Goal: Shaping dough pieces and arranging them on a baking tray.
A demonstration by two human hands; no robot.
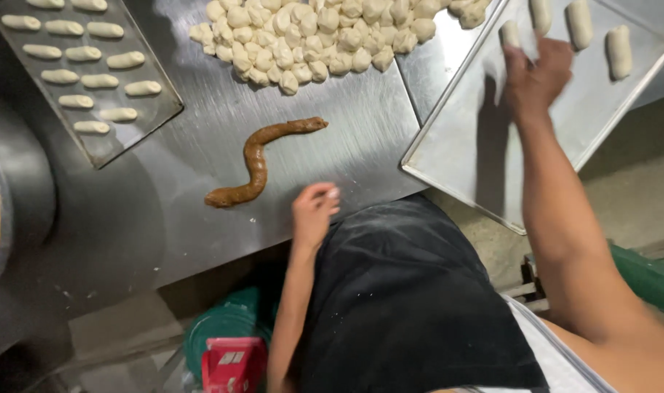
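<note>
Brown filling rope (pixel 258 161), dough-piece heap (pixel 317 36), left tray of rolls (pixel 92 73).

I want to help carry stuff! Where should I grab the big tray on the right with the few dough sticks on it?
Probably grip the tray by its raised rim on the two long edges, one of your hands on each side. Come in from the near corner, which hangs past the table and is free underneath. Keep it level, since the dough sticks lie loose at the far end and the right hand is there.

Beyond our right hand (pixel 536 76) we see pale cream dough rolls (pixel 579 22) on a dull silver metal tray (pixel 477 138). Beside our left hand (pixel 312 215) lies a brown, snake-shaped filling rope (pixel 256 164) on grey steel table (pixel 172 196), above our black apron (pixel 412 298).
</note>
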